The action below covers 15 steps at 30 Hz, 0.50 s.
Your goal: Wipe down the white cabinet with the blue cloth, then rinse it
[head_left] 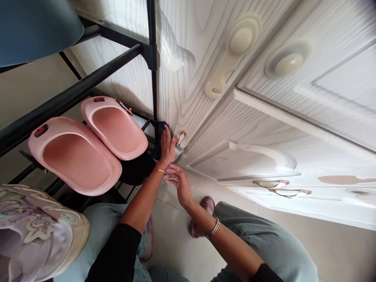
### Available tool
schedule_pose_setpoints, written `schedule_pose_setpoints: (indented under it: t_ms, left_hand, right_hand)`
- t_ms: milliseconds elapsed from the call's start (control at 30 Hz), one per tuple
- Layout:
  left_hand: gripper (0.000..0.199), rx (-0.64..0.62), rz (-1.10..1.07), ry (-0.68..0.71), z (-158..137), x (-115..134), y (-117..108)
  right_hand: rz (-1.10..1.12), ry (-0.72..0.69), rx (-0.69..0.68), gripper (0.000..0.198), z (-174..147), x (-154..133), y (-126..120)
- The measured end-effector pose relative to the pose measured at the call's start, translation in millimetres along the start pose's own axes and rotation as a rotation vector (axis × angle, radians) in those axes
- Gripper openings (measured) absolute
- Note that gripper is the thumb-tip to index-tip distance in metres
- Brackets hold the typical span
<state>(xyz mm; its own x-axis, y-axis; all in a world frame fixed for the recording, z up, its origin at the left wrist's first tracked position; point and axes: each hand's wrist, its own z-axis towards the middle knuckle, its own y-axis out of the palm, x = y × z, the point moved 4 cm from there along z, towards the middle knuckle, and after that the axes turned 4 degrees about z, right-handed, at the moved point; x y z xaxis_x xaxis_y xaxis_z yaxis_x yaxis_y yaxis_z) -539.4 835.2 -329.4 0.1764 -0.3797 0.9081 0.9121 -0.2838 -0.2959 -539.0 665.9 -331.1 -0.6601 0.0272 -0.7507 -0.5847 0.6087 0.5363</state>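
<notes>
Looking down from the head camera, I see my left hand point(167, 147) pressing a dark cloth point(159, 135) against the foot of a black rack point(152, 58), where the rack meets a white cabinet point(264, 117). The fingers lie flat and together over the cloth, holding it to the surface. A gold bangle point(160, 170) sits on that wrist. My right hand point(179, 183) hovers just below the left, fingers loosely spread and slightly curled, holding nothing; its fingertips come near the left wrist. A silver bangle point(214, 228) circles the right wrist. A small gold handle point(181, 138) on the cabinet is just beside the left hand. Two pink slippers point(88, 145) rest side by side on the rack, left of the cloth. A patterned shoe point(35, 231) sits lower left.
</notes>
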Motion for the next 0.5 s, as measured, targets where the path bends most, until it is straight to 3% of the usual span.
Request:
schedule_pose_setpoints:
  t_ms: [167,267,367,433,500]
  left_hand:
    - [0.078,0.028,-0.123,0.27,42.1,89.6,-24.3]
    - [0.068,0.05,-0.222,0.256,59.1,128.6,-36.9]
    - [0.067,0.041,-0.211,0.294,57.3,130.8,-37.2]
    - [0.067,0.008,-0.147,0.322,45.7,110.5,-30.2]
    - [0.07,-0.058,-0.07,0.263,29.4,77.0,-19.8]
  right_hand:
    - [-0.038,-0.035,-0.11,0.041,-7.1,-10.8,14.8]
    - [-0.058,-0.064,-0.105,0.042,-12.6,-17.3,16.3]
    - [-0.056,-0.141,-0.066,0.042,-11.9,-23.8,14.6]
    - [-0.062,-0.202,-0.061,0.042,-3.1,-22.9,14.2]
    - [-0.055,-0.236,-0.074,0.04,14.0,-13.8,14.5]
